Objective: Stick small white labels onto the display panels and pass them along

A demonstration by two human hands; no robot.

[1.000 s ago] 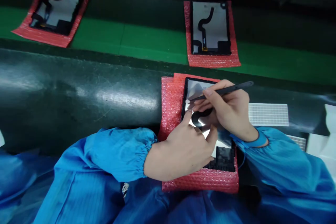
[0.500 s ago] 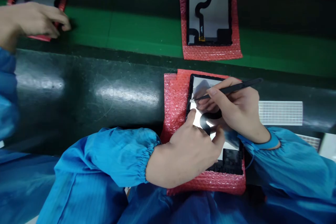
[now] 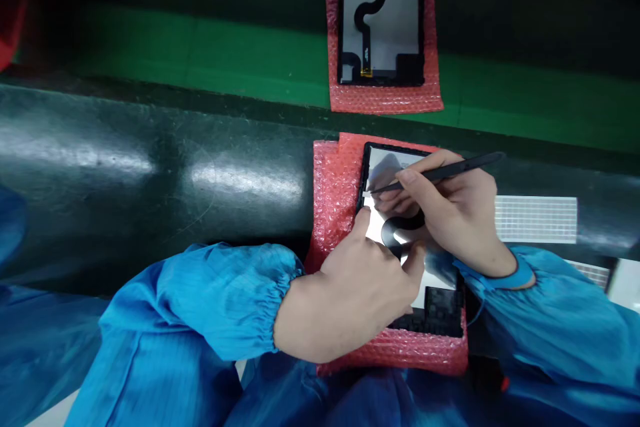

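Observation:
A display panel (image 3: pixel 443 313) with a black frame and silvery back lies on red bubble wrap (image 3: pixel 333 200) before me. My right hand (image 3: pixel 463 217) pinches black tweezers (image 3: pixel 463 165), their tip against a small white sticker (image 3: pixel 367 195) at the panel's left edge. Just below that sticker, the index finger of my left hand (image 3: pixel 345 297) rests on the edge. Its thumb is spread away over the panel, and the other fingers are partly hidden. Between my hands a black flex cable (image 3: pixel 393 232) curves across the silvery back, partly covered.
Across the bench, a second panel (image 3: pixel 395 27) with a black cable lies on red bubble wrap on the green strip (image 3: pixel 260 60). White sticker sheets (image 3: pixel 536 219) lie right of my right hand. A co-worker's blue sleeve (image 3: pixel 10 220) shows at the left edge.
The far panel has shifted slightly left along the green strip. The co-worker's hand and the panel at upper left have gone from sight, leaving a red blur there. My hands stay nearly still.

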